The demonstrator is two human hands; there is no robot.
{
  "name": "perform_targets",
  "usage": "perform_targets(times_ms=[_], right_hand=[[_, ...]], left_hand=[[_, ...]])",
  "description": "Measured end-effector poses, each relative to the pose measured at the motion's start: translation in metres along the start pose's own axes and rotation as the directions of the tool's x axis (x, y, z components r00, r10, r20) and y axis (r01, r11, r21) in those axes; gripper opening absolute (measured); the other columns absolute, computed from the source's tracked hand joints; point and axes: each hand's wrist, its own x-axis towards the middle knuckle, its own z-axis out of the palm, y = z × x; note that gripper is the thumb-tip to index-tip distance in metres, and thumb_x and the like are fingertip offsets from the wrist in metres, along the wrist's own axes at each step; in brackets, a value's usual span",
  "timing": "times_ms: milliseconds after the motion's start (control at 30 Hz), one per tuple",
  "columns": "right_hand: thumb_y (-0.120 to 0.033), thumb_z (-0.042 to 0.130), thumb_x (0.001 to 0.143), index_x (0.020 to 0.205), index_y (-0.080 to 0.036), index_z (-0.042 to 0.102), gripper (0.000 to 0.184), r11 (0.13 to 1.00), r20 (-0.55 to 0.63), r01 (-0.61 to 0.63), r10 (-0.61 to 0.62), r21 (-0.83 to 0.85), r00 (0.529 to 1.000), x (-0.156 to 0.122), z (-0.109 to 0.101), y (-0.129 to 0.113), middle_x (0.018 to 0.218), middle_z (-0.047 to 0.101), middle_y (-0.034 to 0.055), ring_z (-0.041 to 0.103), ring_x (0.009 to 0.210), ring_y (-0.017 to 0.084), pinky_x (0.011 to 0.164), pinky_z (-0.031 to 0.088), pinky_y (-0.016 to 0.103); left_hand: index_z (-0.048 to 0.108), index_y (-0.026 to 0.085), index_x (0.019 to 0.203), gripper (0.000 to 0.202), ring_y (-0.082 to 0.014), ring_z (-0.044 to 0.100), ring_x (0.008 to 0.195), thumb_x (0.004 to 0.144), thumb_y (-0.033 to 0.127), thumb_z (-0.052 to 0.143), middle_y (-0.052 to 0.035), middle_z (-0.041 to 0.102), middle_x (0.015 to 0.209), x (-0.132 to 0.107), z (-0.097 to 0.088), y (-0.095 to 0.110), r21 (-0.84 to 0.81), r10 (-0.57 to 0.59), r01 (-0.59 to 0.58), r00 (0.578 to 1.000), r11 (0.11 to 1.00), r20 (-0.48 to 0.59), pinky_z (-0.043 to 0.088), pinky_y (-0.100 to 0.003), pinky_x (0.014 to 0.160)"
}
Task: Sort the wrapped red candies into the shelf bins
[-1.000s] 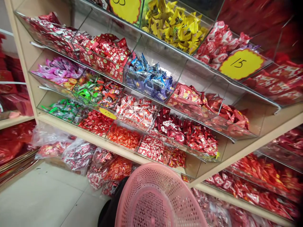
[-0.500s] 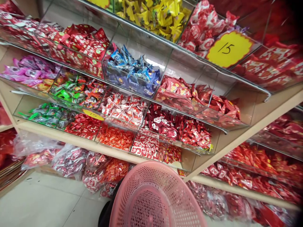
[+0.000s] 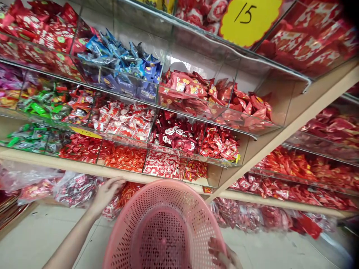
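A pink plastic basket point(image 3: 126, 224) with perforated walls is tilted towards me at the bottom middle; nothing lies in it. At its right rim, my right hand point(image 3: 224, 256) is closed on the wall, with fingers over the inner side. My left hand point(image 3: 109, 192) reaches forward to the left of the basket, fingers stretched out and nothing in them. It is in front of the bottom shelf edge, nearest to the bin of small orange-red wrapped candies point(image 3: 125, 157); whether it touches the edge I cannot tell.
Tiered clear bins hold wrapped candies: blue packets point(image 3: 117, 56), red packets point(image 3: 187, 84) and dark red ones point(image 3: 176, 132). A yellow price sign point(image 3: 249, 20) reads 15. Plastic bags of candies point(image 3: 75, 188) lie on the floor below. A slanting wooden panel point(image 3: 269, 149) divides the shelves.
Both my hands have come into view, the left beside the basket and the right on its rim. The view has moved closer to the shelves, and the basket appears further left.
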Motion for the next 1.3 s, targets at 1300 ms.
perform_targets(times_ms=[1300], right_hand=[[-0.034, 0.061, 0.076, 0.102, -0.015, 0.063, 0.032, 0.634, -0.057, 0.255, -0.428, -0.730, 0.902, 0.239, 0.085, -0.148, 0.095, 0.067, 0.0103, 0.062, 0.086, 0.020, 0.072, 0.043, 0.025]], left_hand=[[0.046, 0.020, 0.117, 0.040, -0.0251, 0.067, 0.084, 0.091, 0.042, 0.023, -0.0109, 0.069, 0.086, -0.002, 0.127, 0.052, 0.876, 0.065, -0.413, 0.909, 0.248, 0.411, 0.047, -0.033, 0.068]])
